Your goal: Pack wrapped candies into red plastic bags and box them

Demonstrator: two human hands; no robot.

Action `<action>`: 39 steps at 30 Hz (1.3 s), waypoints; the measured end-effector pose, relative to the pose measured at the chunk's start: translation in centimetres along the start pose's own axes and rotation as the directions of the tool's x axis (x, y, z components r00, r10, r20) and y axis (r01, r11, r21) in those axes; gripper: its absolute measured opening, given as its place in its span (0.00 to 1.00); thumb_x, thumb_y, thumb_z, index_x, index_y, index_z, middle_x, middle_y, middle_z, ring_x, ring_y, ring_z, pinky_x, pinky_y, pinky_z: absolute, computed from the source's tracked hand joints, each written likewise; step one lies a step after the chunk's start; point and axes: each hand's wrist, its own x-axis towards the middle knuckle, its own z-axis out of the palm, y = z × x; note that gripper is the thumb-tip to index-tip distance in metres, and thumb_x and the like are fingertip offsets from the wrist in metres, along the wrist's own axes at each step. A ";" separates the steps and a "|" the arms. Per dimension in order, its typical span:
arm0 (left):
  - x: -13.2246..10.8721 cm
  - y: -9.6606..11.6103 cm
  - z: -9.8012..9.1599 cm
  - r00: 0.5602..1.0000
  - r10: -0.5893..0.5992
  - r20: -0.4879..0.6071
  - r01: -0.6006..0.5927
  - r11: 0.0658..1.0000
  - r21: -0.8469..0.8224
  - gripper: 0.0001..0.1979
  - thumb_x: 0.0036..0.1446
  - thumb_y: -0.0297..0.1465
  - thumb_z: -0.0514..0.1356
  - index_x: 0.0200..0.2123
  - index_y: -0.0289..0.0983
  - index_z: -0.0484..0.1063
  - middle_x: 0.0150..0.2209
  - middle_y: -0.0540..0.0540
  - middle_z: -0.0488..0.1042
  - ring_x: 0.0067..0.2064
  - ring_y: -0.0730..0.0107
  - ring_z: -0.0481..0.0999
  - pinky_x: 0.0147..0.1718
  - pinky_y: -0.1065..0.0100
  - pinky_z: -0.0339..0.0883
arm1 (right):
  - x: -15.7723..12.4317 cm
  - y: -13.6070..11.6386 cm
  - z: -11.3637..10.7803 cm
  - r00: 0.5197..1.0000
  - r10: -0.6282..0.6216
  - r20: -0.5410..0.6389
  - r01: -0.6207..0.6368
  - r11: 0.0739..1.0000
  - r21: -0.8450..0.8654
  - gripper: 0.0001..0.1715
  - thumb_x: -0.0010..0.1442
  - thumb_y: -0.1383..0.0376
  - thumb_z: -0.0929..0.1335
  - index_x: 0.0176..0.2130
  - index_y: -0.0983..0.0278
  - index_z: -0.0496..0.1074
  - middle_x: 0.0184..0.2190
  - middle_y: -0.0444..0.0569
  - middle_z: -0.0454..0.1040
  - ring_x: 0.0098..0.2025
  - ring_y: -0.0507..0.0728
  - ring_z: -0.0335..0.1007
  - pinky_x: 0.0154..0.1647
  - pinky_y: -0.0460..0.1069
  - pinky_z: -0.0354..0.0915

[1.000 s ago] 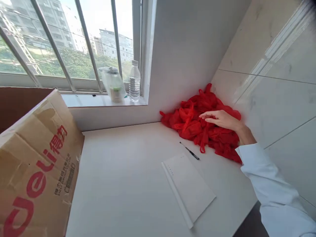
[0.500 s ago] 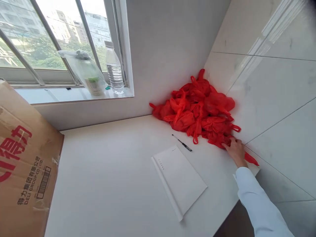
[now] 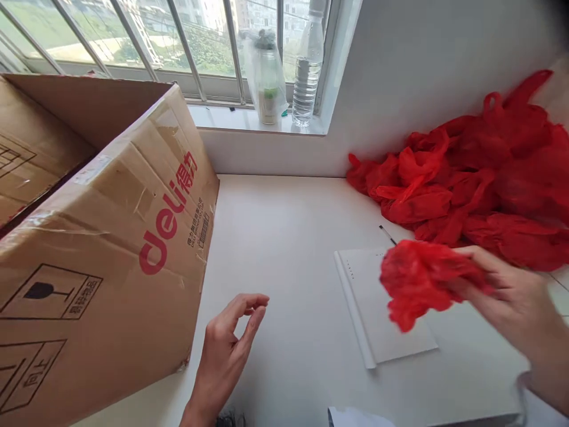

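Note:
My right hand [image 3: 511, 296] grips a crumpled red plastic bag [image 3: 422, 281] between thumb and fingers, holding it above the notebook [image 3: 386, 332]. The bag is blurred by motion. My left hand [image 3: 231, 344] is raised over the white table, empty, its fingers curved and the thumb tip close to the index fingertip. A wide gap lies between the left hand and the bag. Behind the right hand, a large heap of red plastic bags [image 3: 448, 178] rests against the wall in the corner. A pen [image 3: 387, 234] is partly hidden behind the held bag.
A big open cardboard box [image 3: 120, 237] stands at the left of the white table [image 3: 275, 237]. On the windowsill are a water bottle [image 3: 306, 77] and a jar in a clear plastic bag [image 3: 268, 89]. Some white paper [image 3: 355, 417] shows at the bottom edge.
My right hand has come away from the heap with a red plastic bag. My left hand has entered the view. The camera has turned left, showing more of the box.

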 end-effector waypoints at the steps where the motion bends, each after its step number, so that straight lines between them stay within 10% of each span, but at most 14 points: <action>1: 0.2 -0.2 0.2 0.998 -0.052 -0.038 0.050 0.998 -0.044 0.11 0.65 0.42 0.53 0.42 0.44 0.70 0.39 0.50 0.75 0.41 0.70 0.77 0.22 0.76 0.65 | 0.3 -3.0 2.8 0.989 -0.140 0.052 0.135 0.987 0.086 0.12 0.63 0.55 0.66 0.45 0.55 0.69 0.37 0.49 0.76 0.35 0.58 0.75 0.30 0.51 0.72; 5: 0.1 -1.0 0.4 0.988 -0.112 -0.110 0.103 0.991 -0.086 0.16 0.68 0.42 0.46 0.48 0.43 0.67 0.46 0.46 0.72 0.46 0.68 0.75 0.38 0.68 0.72 | -0.5 -10.1 12.5 0.816 -0.567 0.110 0.513 0.799 0.313 0.14 0.64 0.71 0.61 0.49 0.59 0.67 0.52 0.52 0.71 0.56 0.59 0.67 0.54 0.57 0.68; 8: -0.7 -1.1 0.4 0.992 -0.097 -0.086 0.093 0.995 -0.047 0.17 0.66 0.42 0.50 0.55 0.45 0.63 0.53 0.45 0.68 0.52 0.64 0.71 0.47 0.62 0.72 | -1.6 -10.9 14.5 0.723 -0.651 0.233 0.545 0.744 0.386 0.19 0.64 0.72 0.62 0.53 0.60 0.67 0.59 0.53 0.64 0.63 0.61 0.57 0.59 0.60 0.64; 11: -1.1 -0.4 1.2 0.996 -0.036 -0.080 0.037 0.999 0.014 0.27 0.58 0.40 0.62 0.59 0.46 0.60 0.60 0.42 0.58 0.61 0.57 0.61 0.58 0.53 0.63 | -1.2 -9.9 13.7 0.825 -0.520 0.221 0.401 0.815 0.419 0.16 0.64 0.71 0.63 0.50 0.57 0.69 0.52 0.51 0.70 0.53 0.57 0.68 0.36 0.48 0.73; 14: -0.5 0.4 2.6 0.984 0.172 -0.035 -0.164 0.971 0.176 0.29 0.53 0.33 0.67 0.57 0.43 0.64 0.61 0.38 0.55 0.65 0.48 0.52 0.62 0.46 0.54 | -0.1 -9.1 13.6 0.868 -0.376 0.324 0.240 0.889 0.390 0.11 0.64 0.69 0.63 0.44 0.57 0.71 0.41 0.47 0.75 0.39 0.53 0.72 0.17 0.43 0.60; 18: 1.4 0.5 3.8 0.949 0.309 0.063 -0.315 0.921 0.230 0.20 0.55 0.22 0.62 0.51 0.41 0.71 0.51 0.37 0.69 0.54 0.48 0.68 0.51 0.45 0.66 | 0.4 -9.4 15.7 0.743 -0.396 0.540 0.169 0.892 0.420 0.14 0.63 0.66 0.65 0.49 0.59 0.68 0.46 0.49 0.74 0.43 0.56 0.72 0.33 0.49 0.70; 22: 3.0 -0.1 3.1 0.973 0.229 -0.013 -0.227 0.971 0.070 0.04 0.61 0.25 0.59 0.40 0.36 0.72 0.39 0.44 0.73 0.41 0.64 0.73 0.40 0.62 0.71 | 0.3 -10.9 17.4 0.817 -0.348 0.461 0.079 0.858 0.508 0.27 0.61 0.64 0.68 0.58 0.58 0.59 0.49 0.50 0.71 0.40 0.55 0.71 0.37 0.50 0.70; 25: 3.2 -0.2 2.0 0.986 0.158 -0.054 -0.161 0.984 -0.074 0.01 0.62 0.28 0.59 0.36 0.37 0.70 0.35 0.50 0.73 0.36 0.73 0.74 0.36 0.71 0.69 | 0.7 -11.9 17.2 0.843 -0.365 0.394 0.126 0.848 0.515 0.12 0.64 0.65 0.66 0.49 0.59 0.68 0.41 0.48 0.72 0.35 0.53 0.68 0.33 0.48 0.67; 29: 3.1 0.0 0.9 0.994 0.085 -0.073 -0.096 0.982 -0.163 0.04 0.61 0.30 0.60 0.33 0.38 0.71 0.33 0.52 0.73 0.34 0.75 0.73 0.37 0.71 0.67 | 1.6 -12.5 15.5 0.861 -0.393 0.321 0.214 0.855 0.472 0.08 0.65 0.66 0.65 0.33 0.61 0.71 0.32 0.46 0.71 0.34 0.53 0.66 0.30 0.47 0.62; 39: 1.4 -1.3 -0.9 0.984 0.013 -0.177 -0.035 0.992 -0.122 0.05 0.60 0.25 0.59 0.38 0.40 0.72 0.39 0.50 0.73 0.41 0.71 0.73 0.40 0.68 0.67 | 1.0 -9.1 12.1 0.897 -0.243 0.370 0.113 0.934 0.340 0.03 0.63 0.63 0.66 0.36 0.59 0.69 0.36 0.45 0.72 0.33 0.52 0.65 0.18 0.44 0.57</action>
